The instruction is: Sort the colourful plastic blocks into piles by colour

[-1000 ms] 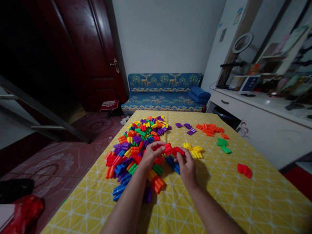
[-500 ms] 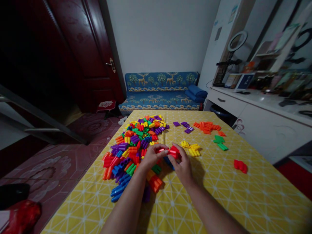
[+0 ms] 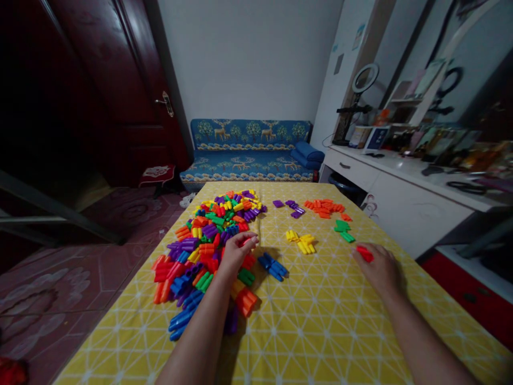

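My left hand [image 3: 237, 252] is over the near right side of a mixed pile of plastic building blocks [image 3: 208, 231]. Its fingers are pinched, with a bit of red block showing between thumb and fingertips. Far to the right, my right hand [image 3: 380, 270] is low over the tablecloth, fingers closed around a red block [image 3: 364, 253]. The red pieces seen there earlier are hidden by this hand. Between the hands lie joined blue blocks [image 3: 273, 266] and a cluster of yellow blocks [image 3: 301, 241].
Small groups of purple blocks [image 3: 294, 208], orange blocks [image 3: 324, 207] and green blocks [image 3: 343, 230] lie farther back on the yellow tablecloth [image 3: 304, 326]. Beyond the table is a blue sofa [image 3: 248, 160]. A white dresser [image 3: 404, 187] stands at the right.
My hands have separated: the right one carried a red block rightward, while the left stayed by the pile. The blue blocks are now uncovered. The whole view has shifted slightly to the right.
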A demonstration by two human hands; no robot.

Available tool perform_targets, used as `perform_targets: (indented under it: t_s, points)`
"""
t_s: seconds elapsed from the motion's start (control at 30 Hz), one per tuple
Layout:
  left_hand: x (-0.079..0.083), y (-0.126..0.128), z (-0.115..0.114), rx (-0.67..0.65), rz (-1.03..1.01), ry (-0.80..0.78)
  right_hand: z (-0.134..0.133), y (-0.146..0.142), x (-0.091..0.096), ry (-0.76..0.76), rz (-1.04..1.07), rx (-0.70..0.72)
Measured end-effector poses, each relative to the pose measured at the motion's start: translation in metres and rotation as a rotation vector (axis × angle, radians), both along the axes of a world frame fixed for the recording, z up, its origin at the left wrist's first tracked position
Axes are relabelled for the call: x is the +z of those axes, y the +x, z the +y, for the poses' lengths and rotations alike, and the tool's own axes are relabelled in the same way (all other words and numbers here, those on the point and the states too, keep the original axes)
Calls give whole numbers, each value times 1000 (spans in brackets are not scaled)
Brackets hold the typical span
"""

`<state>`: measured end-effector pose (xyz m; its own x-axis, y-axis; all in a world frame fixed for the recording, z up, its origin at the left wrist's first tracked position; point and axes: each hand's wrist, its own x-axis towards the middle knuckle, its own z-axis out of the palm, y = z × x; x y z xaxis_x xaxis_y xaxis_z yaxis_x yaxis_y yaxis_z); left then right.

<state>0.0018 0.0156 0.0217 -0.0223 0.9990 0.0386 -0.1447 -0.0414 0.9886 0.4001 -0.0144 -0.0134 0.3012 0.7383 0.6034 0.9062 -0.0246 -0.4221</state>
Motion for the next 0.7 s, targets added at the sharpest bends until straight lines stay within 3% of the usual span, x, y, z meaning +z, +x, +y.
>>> perform_targets:
  t_s: [0.1, 0.23, 0.37, 0.43, 0.5, 0.57, 0.63, 0.7]
  points:
    - [1, 0, 0, -4, -9, -4, -5, 17, -17, -56, -51, 49]
    - [-2, -1, 1, -7, -17, -13, -5, 21, -26, 10, -125, -77]
    - [-4, -1, 1, 0, -111, -42, -9, 20, -23, -5, -167, -196]
    - [-2, -2, 1, -15, -245, -51, -12, 11, -15, 64, -187, -199]
    - [3, -3, -1, -71, -429, -78, -12, -7, -3, 191, -195, -97]
    - [10, -4, -3, -170, -597, -115, -13, -39, 11, 281, -147, 112]
    - [15, -7, -7, -277, -696, -131, -14, -81, 24, 275, -50, 360]
    - [19, -8, -10, -360, -729, -129, -18, -128, 33, 162, 29, 578]
